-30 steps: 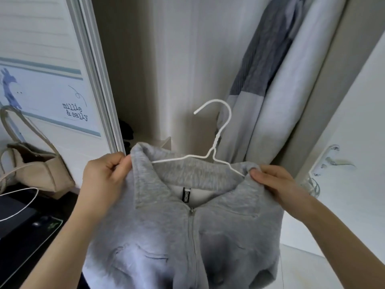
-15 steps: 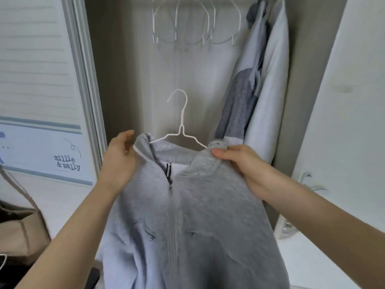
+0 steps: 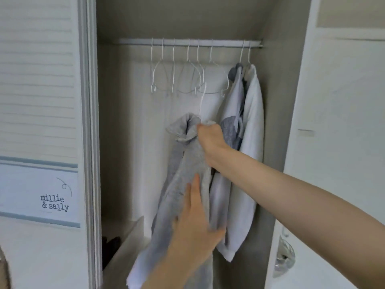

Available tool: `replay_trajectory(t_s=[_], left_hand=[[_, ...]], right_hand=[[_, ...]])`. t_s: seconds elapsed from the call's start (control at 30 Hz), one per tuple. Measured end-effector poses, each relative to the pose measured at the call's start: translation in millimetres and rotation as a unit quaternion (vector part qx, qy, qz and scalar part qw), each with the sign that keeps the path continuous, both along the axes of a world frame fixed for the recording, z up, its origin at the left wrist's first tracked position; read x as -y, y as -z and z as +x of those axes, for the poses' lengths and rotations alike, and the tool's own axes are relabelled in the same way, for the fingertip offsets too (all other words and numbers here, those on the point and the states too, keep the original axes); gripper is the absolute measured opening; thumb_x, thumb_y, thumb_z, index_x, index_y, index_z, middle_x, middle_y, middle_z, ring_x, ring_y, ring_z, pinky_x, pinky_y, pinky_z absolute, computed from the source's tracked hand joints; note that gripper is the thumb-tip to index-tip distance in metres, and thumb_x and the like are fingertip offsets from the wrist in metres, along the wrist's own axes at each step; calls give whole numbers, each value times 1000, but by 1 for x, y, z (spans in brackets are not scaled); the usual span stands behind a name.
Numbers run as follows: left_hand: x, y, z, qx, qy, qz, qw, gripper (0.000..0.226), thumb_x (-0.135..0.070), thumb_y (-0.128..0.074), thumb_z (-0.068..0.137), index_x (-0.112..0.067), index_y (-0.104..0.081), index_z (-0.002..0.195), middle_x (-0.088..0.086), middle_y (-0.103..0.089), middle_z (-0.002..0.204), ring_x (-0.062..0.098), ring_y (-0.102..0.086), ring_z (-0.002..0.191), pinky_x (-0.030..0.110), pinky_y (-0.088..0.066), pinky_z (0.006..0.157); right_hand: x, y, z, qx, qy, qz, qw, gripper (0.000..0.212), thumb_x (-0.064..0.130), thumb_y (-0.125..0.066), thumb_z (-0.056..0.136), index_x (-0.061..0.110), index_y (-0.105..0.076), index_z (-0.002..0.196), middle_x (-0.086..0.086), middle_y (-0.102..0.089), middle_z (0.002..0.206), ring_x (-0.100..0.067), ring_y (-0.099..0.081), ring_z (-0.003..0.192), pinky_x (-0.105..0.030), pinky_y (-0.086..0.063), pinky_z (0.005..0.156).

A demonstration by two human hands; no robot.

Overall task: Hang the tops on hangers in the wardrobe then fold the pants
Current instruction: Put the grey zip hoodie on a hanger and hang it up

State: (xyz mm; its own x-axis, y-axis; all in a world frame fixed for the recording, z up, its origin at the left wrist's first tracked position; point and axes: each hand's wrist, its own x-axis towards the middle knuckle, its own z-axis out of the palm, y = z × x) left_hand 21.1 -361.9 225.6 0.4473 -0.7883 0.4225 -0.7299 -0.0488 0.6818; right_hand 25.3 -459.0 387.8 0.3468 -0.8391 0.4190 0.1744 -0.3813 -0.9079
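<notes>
We're mid-hang w/ the grey zip top (image 3: 187, 163). It sits on a white wire hanger (image 3: 202, 101); hook points up toward the rail (image 3: 187, 42) but isn't on it yet, hook end level w/ the empty hangers (image 3: 183, 80), below the rail.

Right hand (image 3: 210, 136): grip closed, fist bunched round the collar and hanger neck, holding the top up inside the wardrobe. Left hand (image 3: 195, 222): fingers straight, flat against the front of the top lower down, steadying it, no grasp.

Progress, our read: two tops, a grey-and-pale one (image 3: 234, 113) and a white one (image 3: 253, 122), already hang at the right end of the rail, so approx. two done, third in hand. Left: hook this one on, any other tops (none in view), then the pants. No pants visible, can't tell how many.

Room: wardrobe bay w/ pale back wall, approx. six bare wire hangers mid-rail. Low shelf (image 3: 125, 243) bottom left of bay, something dark behind it, too dim to ID. Left: slatted door panel (image 3: 37, 80) w/ a "millie & sally" sign (image 3: 41, 192). Right: white door (image 3: 337, 142), metal handle (image 3: 284, 257) low down. Floor not in view.
</notes>
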Motion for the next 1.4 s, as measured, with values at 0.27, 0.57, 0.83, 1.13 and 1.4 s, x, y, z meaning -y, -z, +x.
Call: replay_trajectory(t_s=[0.27,0.57,0.83,1.13,1.4], left_hand=[[15,44,60,89,-161,84,979,42,-26,-44,97,-31,-41,139,0,-67,113,23,-63,103,32,-48,90],[50,3,101,32,-132,-62,989,19,-18,-49,96,-17,-67,96,0,-71,81,20,-66,75,40,-55,72],[98,-34,126,44,-83,-121,988,20,-18,-49,97,-15,-68,93,0,-70,81,17,-65,73,38,-55,70],[177,-61,136,108,-30,-114,987,18,-25,-53,98,-12,-65,96,6,-70,90,24,-66,85,41,-53,77],[236,-114,154,53,-13,-196,979,23,-26,-53,99,-13,-62,83,-1,-67,77,10,-61,68,22,-47,62]], right_hand=[[67,-15,-19,-39,143,-52,988,11,14,-47,92,10,-57,92,-11,-59,97,-26,-57,93,-30,-46,83],[111,-52,-15,-63,241,-74,966,23,16,-51,92,2,-62,107,-18,-65,110,-32,-61,99,-26,-39,72],[151,-93,-6,-96,256,-121,954,23,17,-53,90,5,-60,109,-16,-62,113,-29,-56,93,-28,-38,72],[200,-117,-3,-142,203,-222,943,15,19,-53,88,7,-61,94,-10,-59,96,-27,-57,94,-32,-46,83],[218,-191,18,-58,248,-149,955,20,14,-55,83,9,-55,102,-18,-61,114,-34,-59,103,-38,-50,91]])
